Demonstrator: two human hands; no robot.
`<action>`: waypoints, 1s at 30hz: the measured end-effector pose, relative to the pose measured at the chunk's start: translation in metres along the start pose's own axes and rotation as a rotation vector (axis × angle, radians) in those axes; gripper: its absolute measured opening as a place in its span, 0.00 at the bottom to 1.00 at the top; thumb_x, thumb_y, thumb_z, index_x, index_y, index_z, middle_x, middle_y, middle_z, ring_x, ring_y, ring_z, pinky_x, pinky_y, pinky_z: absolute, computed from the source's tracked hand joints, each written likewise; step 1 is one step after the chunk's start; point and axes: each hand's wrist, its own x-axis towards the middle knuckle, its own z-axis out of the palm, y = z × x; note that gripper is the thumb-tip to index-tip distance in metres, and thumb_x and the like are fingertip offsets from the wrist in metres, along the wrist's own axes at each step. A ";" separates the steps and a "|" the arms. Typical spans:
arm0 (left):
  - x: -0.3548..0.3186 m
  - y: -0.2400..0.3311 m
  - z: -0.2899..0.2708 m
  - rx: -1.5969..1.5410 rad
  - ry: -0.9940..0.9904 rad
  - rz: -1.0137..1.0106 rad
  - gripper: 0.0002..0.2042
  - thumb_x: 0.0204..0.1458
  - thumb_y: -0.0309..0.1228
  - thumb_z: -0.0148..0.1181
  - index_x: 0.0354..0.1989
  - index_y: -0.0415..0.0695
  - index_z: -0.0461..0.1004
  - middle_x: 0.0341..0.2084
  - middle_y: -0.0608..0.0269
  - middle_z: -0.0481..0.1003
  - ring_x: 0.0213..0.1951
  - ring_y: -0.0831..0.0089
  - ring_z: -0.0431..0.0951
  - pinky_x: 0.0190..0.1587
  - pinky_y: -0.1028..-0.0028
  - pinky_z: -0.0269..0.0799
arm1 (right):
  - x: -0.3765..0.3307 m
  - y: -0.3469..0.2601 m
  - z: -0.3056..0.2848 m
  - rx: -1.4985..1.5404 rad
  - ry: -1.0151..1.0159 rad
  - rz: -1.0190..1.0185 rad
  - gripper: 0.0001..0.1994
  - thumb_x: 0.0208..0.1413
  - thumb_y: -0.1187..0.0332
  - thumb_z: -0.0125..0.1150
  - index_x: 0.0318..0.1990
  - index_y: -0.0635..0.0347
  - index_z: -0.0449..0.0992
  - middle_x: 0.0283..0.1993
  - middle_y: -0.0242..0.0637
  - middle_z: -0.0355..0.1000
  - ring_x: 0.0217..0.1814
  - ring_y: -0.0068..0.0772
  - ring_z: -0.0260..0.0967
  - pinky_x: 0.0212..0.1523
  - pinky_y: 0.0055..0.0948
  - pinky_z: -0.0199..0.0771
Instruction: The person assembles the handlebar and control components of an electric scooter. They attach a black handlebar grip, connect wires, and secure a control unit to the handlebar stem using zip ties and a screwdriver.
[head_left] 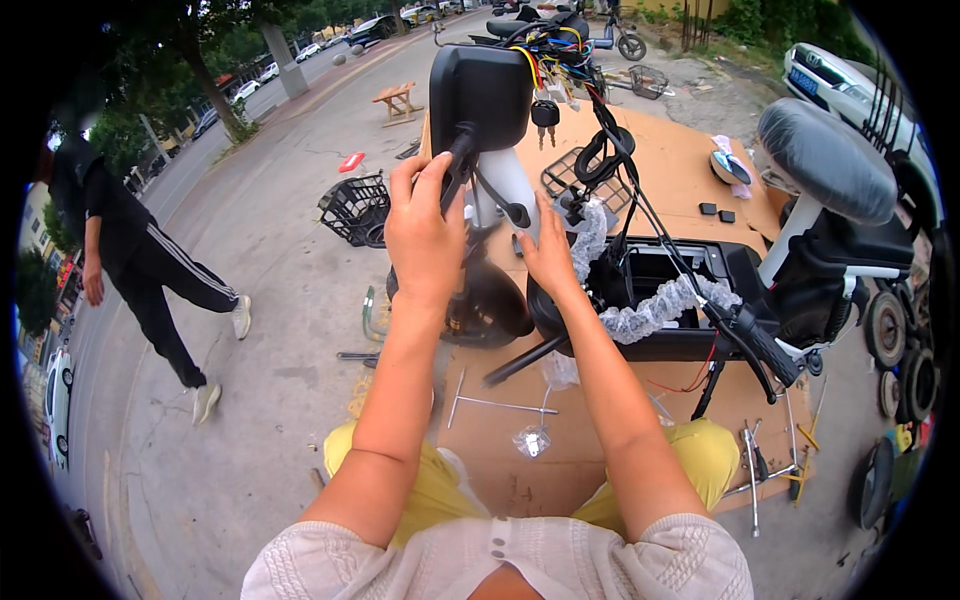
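My left hand (428,228) is closed around a black rod-like part (460,150), just below a black box-shaped housing (482,95). A black cable runs beside it to a hole in a white tube (512,180). Against the right side of that tube rests my right hand (550,250), its thumb and forefinger stretched apart near the hole. Both are parts of a partly assembled black-and-white electric bike. Its open black body (690,262) stands to the right, with plastic-wrapped tubing (655,310) across it. A bunch of keys (545,112) hangs by the housing from coloured wires.
Flattened cardboard (675,150) lies under the bike. A wrapped saddle (830,160) rises at the right. A black basket (355,208) sits on the pavement at left. A T-handle wrench (505,406) lies before my knees. Tyres (885,330) line the right side. A person (130,250) walks at left.
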 end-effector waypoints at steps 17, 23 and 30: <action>0.015 0.007 0.007 0.119 -0.087 0.043 0.17 0.45 0.21 0.64 0.46 0.42 0.74 0.43 0.56 0.72 0.41 0.56 0.76 0.42 0.64 0.73 | -0.001 0.002 -0.002 -0.022 -0.008 0.048 0.33 0.55 0.67 0.58 0.68 0.57 0.53 0.62 0.53 0.58 0.66 0.56 0.54 0.64 0.46 0.55; 0.010 0.008 0.013 0.098 -0.068 0.004 0.16 0.45 0.21 0.65 0.45 0.42 0.75 0.43 0.56 0.72 0.43 0.55 0.76 0.43 0.64 0.73 | 0.004 0.003 -0.003 -0.026 -0.006 0.070 0.33 0.54 0.67 0.60 0.67 0.56 0.54 0.60 0.51 0.60 0.64 0.56 0.56 0.62 0.49 0.57; 0.009 0.004 0.017 0.157 -0.053 0.035 0.16 0.45 0.21 0.64 0.45 0.44 0.75 0.42 0.59 0.73 0.40 0.57 0.77 0.41 0.65 0.73 | 0.005 0.005 -0.002 0.021 -0.004 0.079 0.32 0.53 0.67 0.60 0.66 0.54 0.56 0.60 0.51 0.60 0.64 0.57 0.55 0.62 0.53 0.57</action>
